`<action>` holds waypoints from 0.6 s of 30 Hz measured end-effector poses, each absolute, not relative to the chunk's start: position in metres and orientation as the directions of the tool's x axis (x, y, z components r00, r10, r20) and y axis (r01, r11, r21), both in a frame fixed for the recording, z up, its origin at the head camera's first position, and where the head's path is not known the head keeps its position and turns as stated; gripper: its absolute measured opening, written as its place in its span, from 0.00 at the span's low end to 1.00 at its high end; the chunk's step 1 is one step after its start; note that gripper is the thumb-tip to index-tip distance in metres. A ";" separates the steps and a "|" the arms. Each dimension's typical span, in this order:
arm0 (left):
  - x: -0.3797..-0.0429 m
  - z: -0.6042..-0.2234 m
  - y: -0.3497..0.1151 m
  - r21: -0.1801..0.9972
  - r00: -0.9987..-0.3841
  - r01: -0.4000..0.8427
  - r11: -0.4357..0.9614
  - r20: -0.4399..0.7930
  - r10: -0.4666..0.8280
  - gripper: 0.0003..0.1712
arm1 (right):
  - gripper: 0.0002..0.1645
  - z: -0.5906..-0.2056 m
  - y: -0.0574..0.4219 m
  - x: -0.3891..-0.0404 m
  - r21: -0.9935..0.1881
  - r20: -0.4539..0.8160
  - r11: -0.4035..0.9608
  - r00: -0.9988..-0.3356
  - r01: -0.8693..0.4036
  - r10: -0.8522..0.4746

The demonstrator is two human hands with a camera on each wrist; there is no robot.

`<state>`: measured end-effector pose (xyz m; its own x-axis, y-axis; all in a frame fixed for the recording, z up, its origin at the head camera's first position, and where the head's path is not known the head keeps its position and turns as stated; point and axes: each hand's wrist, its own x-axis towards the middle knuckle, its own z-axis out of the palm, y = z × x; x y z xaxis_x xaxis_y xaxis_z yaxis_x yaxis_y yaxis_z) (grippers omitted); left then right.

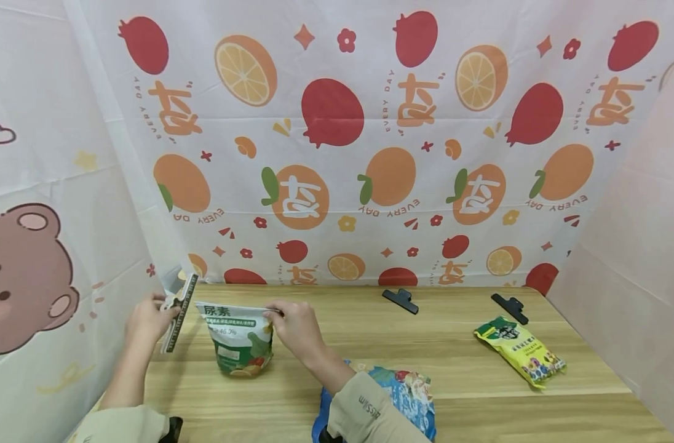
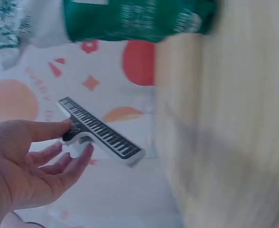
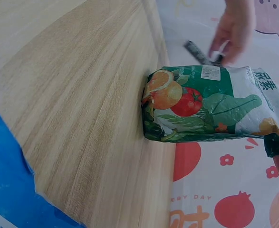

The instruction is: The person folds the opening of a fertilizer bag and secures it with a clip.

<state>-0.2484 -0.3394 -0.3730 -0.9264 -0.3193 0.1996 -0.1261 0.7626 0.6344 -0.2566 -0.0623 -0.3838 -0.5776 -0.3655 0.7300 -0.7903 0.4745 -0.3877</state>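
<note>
My left hand (image 1: 150,321) pinches a bag clip (image 2: 101,129) with a piano-key pattern by its handle, thumb on one side and fingers on the other. The clip is held tilted, to the left of a green and white bag (image 1: 240,344) and apart from it. That bag stands upright on the table, with vegetables and fruit printed on its front. My right hand (image 1: 299,328) grips the bag's top right corner, where the folded top edge (image 3: 276,142) shows between thumb and fingers.
A blue printed bag (image 1: 411,394) lies under my right forearm, partly hidden by the sleeve. Farther right lies a yellow bag (image 1: 522,352). One black clip (image 1: 400,301) is at the table's back; another black clip (image 1: 510,307) lies behind the yellow bag. Printed cloth (image 1: 337,184) encloses the table.
</note>
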 end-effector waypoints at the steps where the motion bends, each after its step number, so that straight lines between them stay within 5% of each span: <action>1: -0.248 -0.368 -0.337 0.651 -0.917 -0.122 0.749 0.216 -0.337 0.26 | 0.07 -0.384 -0.062 -0.257 -0.393 0.729 0.473 -0.581 -0.789 -0.363; 7: -0.238 -0.337 -0.319 0.715 -0.858 -0.069 0.695 0.313 -0.407 0.26 | 0.07 -0.384 -0.063 -0.257 -0.392 0.730 0.467 -0.577 -0.793 -0.366; 18: -0.219 -0.293 -0.287 0.703 -0.792 0.132 0.699 0.499 -0.352 0.27 | 0.07 -0.384 -0.063 -0.257 -0.394 0.727 0.473 -0.582 -0.788 -0.364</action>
<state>-0.2187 -0.2874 -0.2933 -0.7923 -0.3519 0.4985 0.1318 0.6990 0.7028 -0.2566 -0.0627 -0.3840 -0.5817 -0.3639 0.7275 -0.7882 0.4729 -0.3938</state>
